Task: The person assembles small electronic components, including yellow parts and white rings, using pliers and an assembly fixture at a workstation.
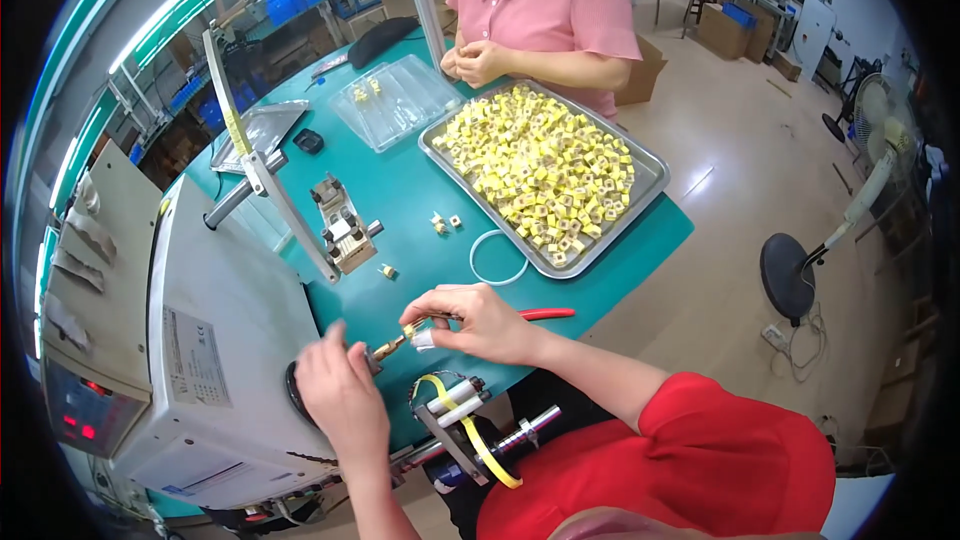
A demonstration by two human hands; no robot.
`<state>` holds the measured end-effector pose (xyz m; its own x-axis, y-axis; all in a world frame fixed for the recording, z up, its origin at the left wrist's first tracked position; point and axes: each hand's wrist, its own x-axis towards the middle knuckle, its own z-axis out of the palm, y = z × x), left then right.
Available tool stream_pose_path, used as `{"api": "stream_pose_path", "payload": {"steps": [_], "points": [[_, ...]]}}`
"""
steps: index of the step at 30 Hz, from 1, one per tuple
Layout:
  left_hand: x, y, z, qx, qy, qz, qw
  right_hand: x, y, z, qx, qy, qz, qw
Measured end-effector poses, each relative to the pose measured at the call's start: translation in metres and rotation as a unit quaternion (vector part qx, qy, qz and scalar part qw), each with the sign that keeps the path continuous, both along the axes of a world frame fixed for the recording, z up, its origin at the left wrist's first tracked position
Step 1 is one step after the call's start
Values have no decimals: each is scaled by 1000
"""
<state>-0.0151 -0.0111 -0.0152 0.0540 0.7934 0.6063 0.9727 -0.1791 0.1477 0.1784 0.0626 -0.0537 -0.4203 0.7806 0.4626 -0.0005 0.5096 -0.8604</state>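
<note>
My left hand (345, 395) is at the black disc (296, 395) on the front of the grey-white machine (230, 310); its fingers are smeared by motion. A brass-coloured spindle (388, 348) sticks out beside those fingers. At the spindle's tip my right hand (485, 325) closes thumb and fingers around a small yellow bobbin (408, 331). White wrapping (423, 340) covers one of its fingertips. A red tool handle (548, 314) juts out behind that hand, with a dark metal part between the fingers; the tool's kind is hidden.
Yellow bobbins (540, 165) fill a metal tray (650, 172) on the green table (420, 200). Nearby are a metal fixture (342, 225), loose bobbins (440, 224), a white ring (475, 258) and a clear plastic tray (385, 130). Yellow tape (490, 455) hangs close in front. A co-worker (545, 20) stands across.
</note>
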Motion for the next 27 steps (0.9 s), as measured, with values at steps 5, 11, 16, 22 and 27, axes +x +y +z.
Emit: {"api": "stream_pose_path", "payload": {"steps": [5,11,16,22,27], "points": [[10,1,-15,24,47,19,998,-4,2,3,-33,-14,12,999],[4,2,-17,12,29,10,999,-4,-1,9,-10,-45,-4,999],[8,4,-16,-6,11,13,1000,0,3,15,-65,-59,13,996],[6,-1,-22,26,38,44,998,-6,-1,12,-46,-34,1,998],[8,6,-18,-13,51,36,998,-4,-5,-1,-23,-7,-23,999]]}}
